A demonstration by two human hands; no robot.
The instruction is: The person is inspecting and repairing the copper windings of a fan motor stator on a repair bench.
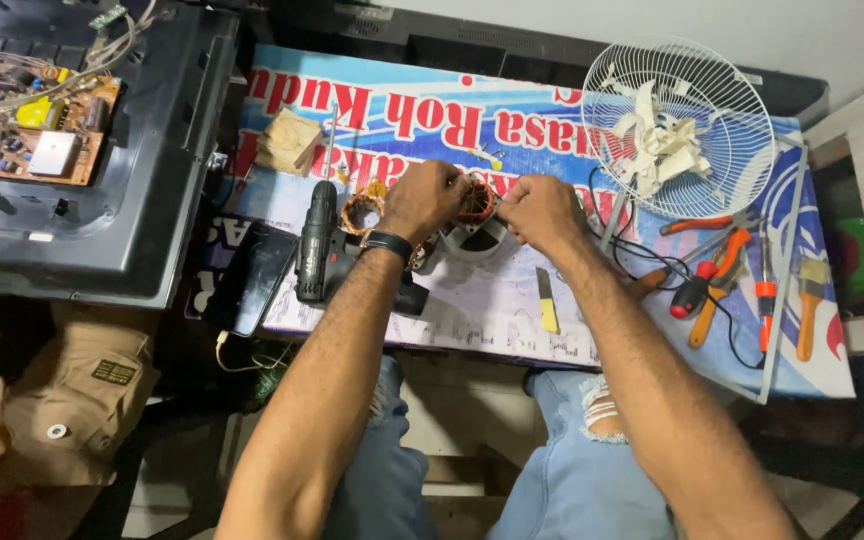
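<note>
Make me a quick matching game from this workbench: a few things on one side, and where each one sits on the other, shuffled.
Things:
1. cordless drill
2. fan guard
3. paintbrush
4. motor winding

Places:
A. far right among the hand tools
B. between the left hand and right hand
C. lying by the left wrist
D. top right of the banner

Pairs: 1-C, 2-D, 3-A, 4-B

Round copper-wound motor stator (pixel 476 203) sits mid-table btwn left hand (pixel 422 200) & right hand (pixel 542 212). Black cordless drill (pixel 317 245) lies just left of it, small copper wire coil (pixel 360 212) beside. White wire fan guard (pixel 679 128) behind, to the right. Orange-handled pliers (pixel 717 262) & wooden-handled paintbrush (pixel 808 305) far right. Brown circuit board (pixel 30 120) on dark TV back panel (pixel 142 200), far left.
</note>
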